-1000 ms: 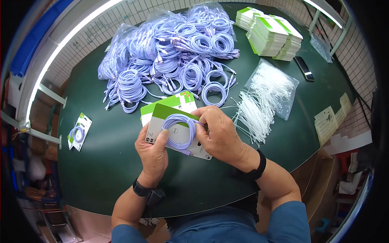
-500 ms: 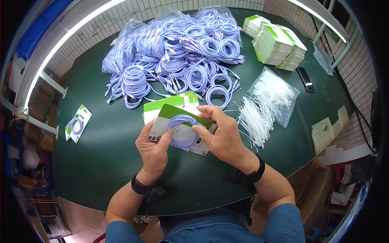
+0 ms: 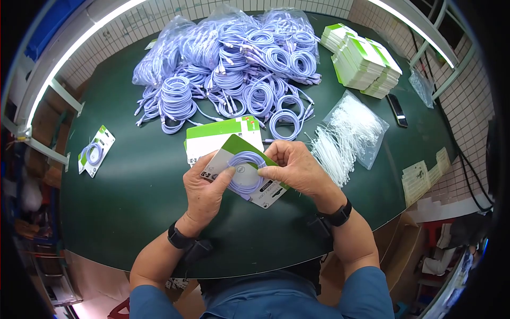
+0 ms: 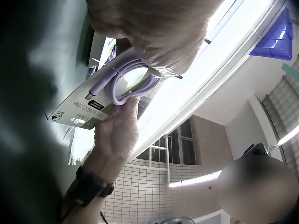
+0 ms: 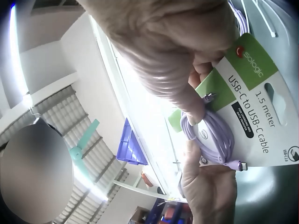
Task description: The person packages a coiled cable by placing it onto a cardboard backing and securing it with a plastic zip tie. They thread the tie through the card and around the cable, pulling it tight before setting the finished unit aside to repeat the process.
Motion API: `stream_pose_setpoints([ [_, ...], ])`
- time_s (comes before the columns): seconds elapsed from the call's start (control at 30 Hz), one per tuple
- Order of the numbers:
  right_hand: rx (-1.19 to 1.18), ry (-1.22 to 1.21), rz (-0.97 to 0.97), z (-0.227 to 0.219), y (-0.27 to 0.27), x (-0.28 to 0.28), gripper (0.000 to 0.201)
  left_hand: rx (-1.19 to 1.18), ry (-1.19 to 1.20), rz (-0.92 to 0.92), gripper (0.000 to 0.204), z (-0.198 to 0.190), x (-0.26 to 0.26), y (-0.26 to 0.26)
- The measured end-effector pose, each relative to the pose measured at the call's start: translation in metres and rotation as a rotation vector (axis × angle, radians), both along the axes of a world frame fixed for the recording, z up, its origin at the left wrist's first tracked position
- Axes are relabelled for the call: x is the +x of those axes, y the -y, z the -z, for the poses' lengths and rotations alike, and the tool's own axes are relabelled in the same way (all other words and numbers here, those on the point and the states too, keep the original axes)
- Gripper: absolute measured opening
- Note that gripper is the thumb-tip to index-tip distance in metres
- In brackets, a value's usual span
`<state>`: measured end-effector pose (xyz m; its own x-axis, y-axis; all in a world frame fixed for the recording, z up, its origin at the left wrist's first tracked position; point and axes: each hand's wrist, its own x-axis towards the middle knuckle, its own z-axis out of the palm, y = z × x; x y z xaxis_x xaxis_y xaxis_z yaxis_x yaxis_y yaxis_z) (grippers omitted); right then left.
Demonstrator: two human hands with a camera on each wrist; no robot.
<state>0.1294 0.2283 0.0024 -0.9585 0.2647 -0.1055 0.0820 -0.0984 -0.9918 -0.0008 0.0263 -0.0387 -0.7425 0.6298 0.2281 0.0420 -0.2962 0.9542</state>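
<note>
Both hands hold a white and green packaging card above the dark green table. A coiled lilac USB cable lies on the card's face. My left hand grips the card's left edge, thumb pressed on the coil. My right hand pinches the coil's upper right against the card. In the left wrist view the card and cable sit between both hands. The right wrist view shows the card printed "USB-C to USB-C cable", with the cable on it.
A big pile of lilac cable coils fills the far table. Stacked cards stand far right, more cards lie just beyond the hands. A bag of white ties, a phone, a packed card and paper sheets lie around.
The card has turned and tilted slightly. My right hand has slid from over the coil to its upper right edge. The left thumb stays on the coil.
</note>
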Motion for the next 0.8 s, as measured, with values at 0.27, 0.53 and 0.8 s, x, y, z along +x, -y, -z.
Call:
stream_pose_setpoints([
  [0.27, -0.124, 0.013, -0.091, 0.006, -0.018, 0.003, 0.023, -0.050, -0.074, 0.037, 0.040, -0.010, 0.006, 0.000],
  [0.53, -0.043, 0.035, -0.251, 0.005, -0.031, 0.007, 0.030, -0.167, -0.081, 0.107, 0.039, -0.027, 0.005, 0.000],
  [0.8, 0.132, -0.015, -0.225, -0.008, -0.016, 0.004, 0.033, -0.144, -0.066, 0.080, 0.036, -0.030, -0.007, 0.002],
])
